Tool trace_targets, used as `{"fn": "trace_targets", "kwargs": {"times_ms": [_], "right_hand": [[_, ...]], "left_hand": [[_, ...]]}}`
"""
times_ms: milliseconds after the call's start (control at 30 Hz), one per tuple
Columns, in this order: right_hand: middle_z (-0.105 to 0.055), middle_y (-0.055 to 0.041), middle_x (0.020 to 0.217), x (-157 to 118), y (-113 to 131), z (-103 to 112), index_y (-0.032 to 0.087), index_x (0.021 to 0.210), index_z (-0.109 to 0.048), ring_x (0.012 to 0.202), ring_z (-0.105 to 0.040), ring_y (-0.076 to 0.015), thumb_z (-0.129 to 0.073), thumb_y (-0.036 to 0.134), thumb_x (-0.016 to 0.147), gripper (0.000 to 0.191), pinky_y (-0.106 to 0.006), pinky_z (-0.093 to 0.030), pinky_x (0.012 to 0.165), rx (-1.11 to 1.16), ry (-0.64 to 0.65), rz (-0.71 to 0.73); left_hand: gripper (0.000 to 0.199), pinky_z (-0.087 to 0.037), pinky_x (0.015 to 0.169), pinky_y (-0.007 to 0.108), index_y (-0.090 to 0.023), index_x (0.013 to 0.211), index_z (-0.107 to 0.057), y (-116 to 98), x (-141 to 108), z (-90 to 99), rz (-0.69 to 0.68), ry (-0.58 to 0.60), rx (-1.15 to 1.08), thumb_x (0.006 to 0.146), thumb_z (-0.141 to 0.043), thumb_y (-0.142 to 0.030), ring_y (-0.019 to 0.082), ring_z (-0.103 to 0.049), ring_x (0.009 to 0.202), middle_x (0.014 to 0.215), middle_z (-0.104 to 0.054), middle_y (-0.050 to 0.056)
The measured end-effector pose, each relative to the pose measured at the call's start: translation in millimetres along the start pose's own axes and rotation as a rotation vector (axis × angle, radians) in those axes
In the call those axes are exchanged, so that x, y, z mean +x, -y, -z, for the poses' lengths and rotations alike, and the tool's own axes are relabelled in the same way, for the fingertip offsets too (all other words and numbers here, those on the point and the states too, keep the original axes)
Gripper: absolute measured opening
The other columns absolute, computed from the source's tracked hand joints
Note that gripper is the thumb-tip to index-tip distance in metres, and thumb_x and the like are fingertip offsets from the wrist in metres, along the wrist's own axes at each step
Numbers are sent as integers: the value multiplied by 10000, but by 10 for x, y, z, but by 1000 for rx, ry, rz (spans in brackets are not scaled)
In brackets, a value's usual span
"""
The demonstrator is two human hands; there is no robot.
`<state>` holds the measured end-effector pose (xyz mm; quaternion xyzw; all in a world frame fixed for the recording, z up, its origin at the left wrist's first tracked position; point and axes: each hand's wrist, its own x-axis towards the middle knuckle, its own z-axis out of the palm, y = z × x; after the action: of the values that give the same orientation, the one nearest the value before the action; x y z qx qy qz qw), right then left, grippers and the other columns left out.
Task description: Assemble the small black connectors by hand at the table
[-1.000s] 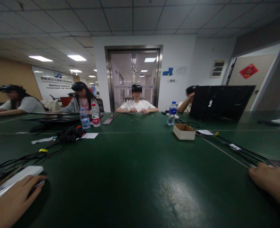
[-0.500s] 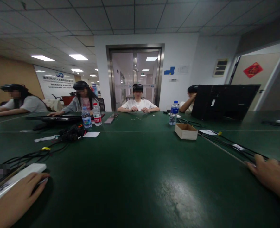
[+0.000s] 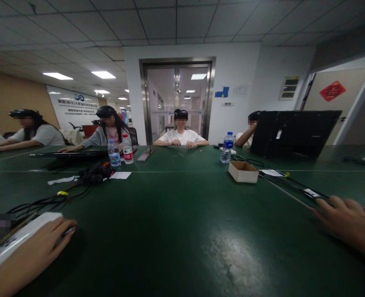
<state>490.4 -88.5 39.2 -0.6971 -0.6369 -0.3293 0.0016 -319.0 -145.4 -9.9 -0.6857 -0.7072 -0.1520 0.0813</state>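
Note:
At the lower left, my left hand (image 3: 41, 243) is closed, with thumb and fingers pinching a small object with a shiny edge (image 3: 69, 231). Its kind is hard to tell, as the fingers cover most of it. Beside that hand lies a long white box-like thing (image 3: 24, 231), partly hidden under the wrist. On the right, my right hand (image 3: 349, 218) reaches over the table with fingers stretched out. Its fingertips are close to the black cables (image 3: 297, 187) and a small white label (image 3: 311, 193) on them; nothing shows in its grasp.
The green table (image 3: 157, 231) bears an open cardboard box (image 3: 242, 175), a blue-capped water bottle (image 3: 226, 148), two bottles at left, a bundle of black gear (image 3: 95, 173) and cables with a yellow tag (image 3: 62, 193). A large black monitor (image 3: 294, 134) stands at right. Several people sit opposite.
My left hand has moved right with the small object. My right hand has shifted left and slightly up, its fingers nearer the white label. The view has turned a little.

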Motion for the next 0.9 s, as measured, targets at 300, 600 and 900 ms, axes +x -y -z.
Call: {"fn": "trace_targets", "kwargs": {"times_ms": [300, 600, 900], "right_hand": [[-599, -110, 1029, 486, 1838, 914, 204, 1023, -611, 887, -558, -231, -479, 340, 852, 255, -350, -445, 732, 828, 33, 55], [-580, 13, 715, 424, 3366, 1340, 190, 904, -546, 595, -549, -100, -602, 463, 769, 309, -220, -443, 512, 2359, 718, -109], [-622, -5, 642, 692, 3144, 816, 146, 747, -584, 594, -596, -113, -737, 345, 650, 269, -220, -463, 530, 1970, 554, 45]], "left_hand": [[325, -475, 820, 374, -192, 1072, -510, -1969, 708, -10, -137, 1, -546, 879, -371, -413, 227, -596, 918, 1000, -615, 90], [174, -429, 742, 299, -230, 1038, -419, -3644, 1236, -397, -12, -221, -1206, 903, -382, -332, 160, -550, 805, 904, -554, 34], [159, -390, 774, 263, -191, 980, -510, -3432, 1372, -796, 277, -53, -1538, 862, -493, -297, 151, -545, 901, 981, -598, 57]]}}
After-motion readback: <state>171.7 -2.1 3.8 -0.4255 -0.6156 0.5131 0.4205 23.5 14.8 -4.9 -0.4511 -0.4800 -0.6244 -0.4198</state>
